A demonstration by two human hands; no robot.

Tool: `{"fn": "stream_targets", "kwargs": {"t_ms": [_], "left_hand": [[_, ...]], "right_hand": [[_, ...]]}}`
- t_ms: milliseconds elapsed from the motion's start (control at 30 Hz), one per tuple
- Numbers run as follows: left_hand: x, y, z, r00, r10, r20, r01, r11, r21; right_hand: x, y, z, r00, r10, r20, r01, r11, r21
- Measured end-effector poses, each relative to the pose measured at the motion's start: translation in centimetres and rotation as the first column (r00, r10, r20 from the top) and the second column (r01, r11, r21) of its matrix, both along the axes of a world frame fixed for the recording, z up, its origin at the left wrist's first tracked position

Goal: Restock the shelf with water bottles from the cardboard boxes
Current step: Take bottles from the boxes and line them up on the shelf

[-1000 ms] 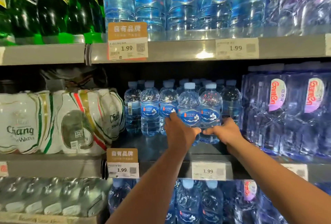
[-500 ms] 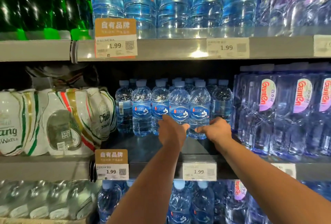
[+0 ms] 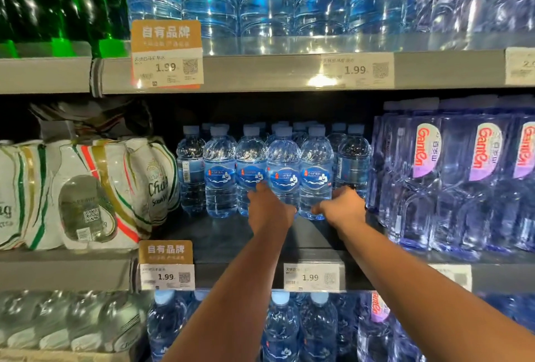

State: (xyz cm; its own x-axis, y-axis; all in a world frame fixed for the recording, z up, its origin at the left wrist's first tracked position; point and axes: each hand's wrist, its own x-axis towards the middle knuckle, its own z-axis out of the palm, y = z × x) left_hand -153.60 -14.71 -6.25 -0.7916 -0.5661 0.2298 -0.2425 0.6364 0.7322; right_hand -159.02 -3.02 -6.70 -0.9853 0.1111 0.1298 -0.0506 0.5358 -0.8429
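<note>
Blue-labelled water bottles (image 3: 220, 176) stand in rows on the middle shelf (image 3: 220, 234), between white Chang packs (image 3: 95, 188) on the left and Ganten packs (image 3: 451, 176) on the right. On my feed I see the left hand (image 3: 269, 211) curled round the lower body of a front bottle (image 3: 283, 159), fingers on its left side and thumb on its right. The right hand (image 3: 343, 208) wraps the neighbouring bottle (image 3: 316, 159) likewise, and both bottles are upright, touching side by side, just ahead of the row and above a 1.99 price tag (image 3: 311, 277).
</note>
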Motion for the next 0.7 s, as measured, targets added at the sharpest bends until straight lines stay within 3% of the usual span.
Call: {"fn": "stream_targets", "kwargs": {"t_ms": [300,700], "left_hand": [[-0.30,-0.16,-0.55,0.997,0.015,0.077,-0.013,0.999,-0.032],[-0.88,-0.60,-0.65,0.996,0.024,0.083,-0.022,0.999,-0.031]], "right_hand": [[-0.05,0.05,-0.04,0.998,-0.018,0.058,0.019,1.000,-0.014],[-0.08,0.41,-0.09,0.999,-0.041,-0.009,0.041,0.999,0.035]]}}
